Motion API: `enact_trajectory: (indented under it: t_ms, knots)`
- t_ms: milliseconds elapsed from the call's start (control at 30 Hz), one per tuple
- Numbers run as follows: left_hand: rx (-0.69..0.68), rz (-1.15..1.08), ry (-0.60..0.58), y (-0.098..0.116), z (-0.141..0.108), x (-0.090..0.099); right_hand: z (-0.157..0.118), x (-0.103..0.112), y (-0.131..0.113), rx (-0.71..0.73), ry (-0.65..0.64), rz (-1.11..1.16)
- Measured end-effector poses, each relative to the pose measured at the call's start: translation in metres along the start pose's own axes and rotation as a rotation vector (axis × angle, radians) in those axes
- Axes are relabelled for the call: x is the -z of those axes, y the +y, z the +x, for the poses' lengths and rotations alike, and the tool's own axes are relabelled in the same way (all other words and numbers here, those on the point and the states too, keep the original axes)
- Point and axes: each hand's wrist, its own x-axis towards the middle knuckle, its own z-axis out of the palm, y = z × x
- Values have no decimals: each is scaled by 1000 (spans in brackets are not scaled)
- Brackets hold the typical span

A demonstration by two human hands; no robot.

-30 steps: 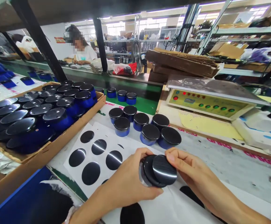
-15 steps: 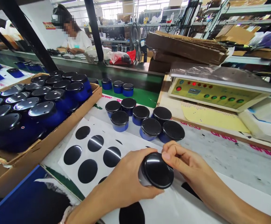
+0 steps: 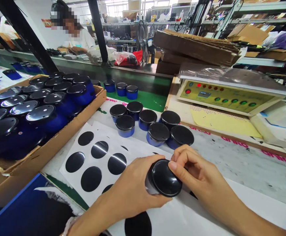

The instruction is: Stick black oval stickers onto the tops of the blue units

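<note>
My left hand (image 3: 135, 183) is wrapped round the side of a round case (image 3: 167, 180) with a glossy black top, tilted so that the top faces me. My right hand (image 3: 192, 170) has its thumb on the upper right edge of that top, with its other fingers curled. What lies under those fingers is hidden. Beneath both hands lies a white sheet (image 3: 71, 147) with round black stickers (image 3: 91, 178). Just beyond stand several blue round cases (image 3: 157, 132) with black tops.
At the left, a cardboard box (image 3: 84, 127) holds many similar cases. More blue cases (image 3: 132, 91) stand on a green strip behind. A control unit (image 3: 224, 95) with a red light sits at the right. Cardboard (image 3: 194, 46) is stacked behind it. A person (image 3: 79, 39) sits across the bench.
My right thumb has slid slightly left over the black top, with the fingers a little higher. My left hand keeps its hold on the case. The view has shifted slightly.
</note>
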Motion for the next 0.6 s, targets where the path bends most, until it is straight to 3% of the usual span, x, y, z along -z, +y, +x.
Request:
enact_trajectory:
  t_ms: [600]
  knots:
    - [-2,-13,0,-4,-1,-1,-2,-4,-2,64,39,-131]
